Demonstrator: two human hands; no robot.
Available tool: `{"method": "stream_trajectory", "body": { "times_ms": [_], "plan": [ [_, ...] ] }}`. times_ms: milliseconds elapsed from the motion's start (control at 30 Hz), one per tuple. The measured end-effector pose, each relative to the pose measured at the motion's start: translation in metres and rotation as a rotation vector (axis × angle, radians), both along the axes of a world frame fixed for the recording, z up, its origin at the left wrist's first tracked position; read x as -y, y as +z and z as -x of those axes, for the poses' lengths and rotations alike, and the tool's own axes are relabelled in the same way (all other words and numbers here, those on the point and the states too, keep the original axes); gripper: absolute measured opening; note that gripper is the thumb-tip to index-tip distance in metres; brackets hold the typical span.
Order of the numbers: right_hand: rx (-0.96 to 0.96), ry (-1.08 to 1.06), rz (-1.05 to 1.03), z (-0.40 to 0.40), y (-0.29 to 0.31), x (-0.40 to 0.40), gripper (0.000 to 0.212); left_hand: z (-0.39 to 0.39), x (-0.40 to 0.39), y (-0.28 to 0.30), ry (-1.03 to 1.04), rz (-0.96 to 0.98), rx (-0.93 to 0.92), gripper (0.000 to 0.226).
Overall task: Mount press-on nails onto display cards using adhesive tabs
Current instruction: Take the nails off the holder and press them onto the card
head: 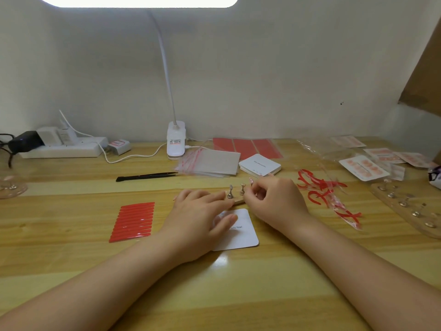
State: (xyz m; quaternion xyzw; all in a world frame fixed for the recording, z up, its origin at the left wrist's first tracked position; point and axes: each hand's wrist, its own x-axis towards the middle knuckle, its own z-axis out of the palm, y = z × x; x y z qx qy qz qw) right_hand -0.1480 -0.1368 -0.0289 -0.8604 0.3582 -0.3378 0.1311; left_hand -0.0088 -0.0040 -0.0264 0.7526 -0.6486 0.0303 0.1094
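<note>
A pale wooden table [71,247] with a streaked grain and a faint sheen fills the foreground. Nearest on it lies a white display card [243,231], flat, matte, with rounded corners and small printed text. It is partly covered by the left hand [200,216], which rests on it with fingers relaxed and nearly straight, gripping nothing. To the left of the card a sheet of red adhesive tabs [133,220] is laid out, its narrow glossy strips stacked in parallel rows.

Just beyond the card a thin wooden strip [236,202] carries small metal stands [230,192] with flared bases. The right hand [274,201] is curled over the strip's right part, fingertips pinched together; what is pinched cannot be told. To the right, peeled red backing scraps [322,187] lie tangled with clear film.

Farther back are seen black tweezers [148,176], a pile of clear bags [210,161], a stack of white cards [260,164] and red tab sheets [245,146]. Finished cards [362,167] bearing pinkish nails lie far right. A white clip lamp [176,139] stands against the wall.
</note>
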Motion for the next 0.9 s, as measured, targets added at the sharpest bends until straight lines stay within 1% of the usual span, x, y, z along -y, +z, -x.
{"method": "stream_trajectory", "body": {
  "times_ms": [100, 200, 300, 400, 500, 567, 633, 700, 800, 867, 900],
  "plan": [
    [0.0, -0.061, -0.04, 0.004, 0.002, 0.004, 0.028, 0.001, -0.001, 0.001, 0.003, 0.004, 0.061, 0.065],
    [-0.05, -0.05, -0.08, 0.004, 0.002, 0.008, 0.024, 0.001, 0.0, 0.002, 0.014, -0.005, 0.065, 0.068],
    [-0.116, -0.025, -0.068, 0.003, 0.001, 0.009, 0.026, 0.001, 0.0, 0.002, 0.019, -0.005, 0.054, 0.069],
    [-0.103, 0.008, -0.057, 0.004, 0.003, 0.012, 0.028, 0.001, 0.0, 0.002, 0.013, -0.004, 0.032, 0.07],
    [-0.133, 0.011, 0.026, 0.001, 0.001, 0.008, 0.03, 0.001, 0.001, 0.002, 0.004, 0.009, 0.01, 0.069],
    [-0.053, 0.029, 0.064, 0.0, -0.001, 0.005, 0.023, 0.001, 0.001, 0.002, 0.002, 0.013, -0.002, 0.068],
    [0.117, 0.066, 0.1, 0.001, 0.0, 0.003, 0.014, 0.0, 0.001, 0.001, 0.004, 0.008, -0.011, 0.068],
    [0.247, 0.093, 0.125, 0.001, 0.001, 0.001, 0.011, -0.001, 0.0, 0.002, 0.001, 0.042, -0.031, 0.064],
    [0.346, 0.168, 0.101, -0.003, 0.0, -0.005, 0.009, 0.001, -0.003, 0.005, -0.001, 0.222, -0.129, 0.054],
    [0.354, 0.252, 0.09, -0.006, -0.002, -0.01, 0.004, 0.0, -0.005, 0.006, 0.015, 0.375, -0.234, 0.044],
    [0.346, 0.291, 0.104, -0.006, -0.003, -0.012, 0.005, -0.001, -0.005, 0.006, 0.023, 0.43, -0.274, 0.04]
  ]
}}
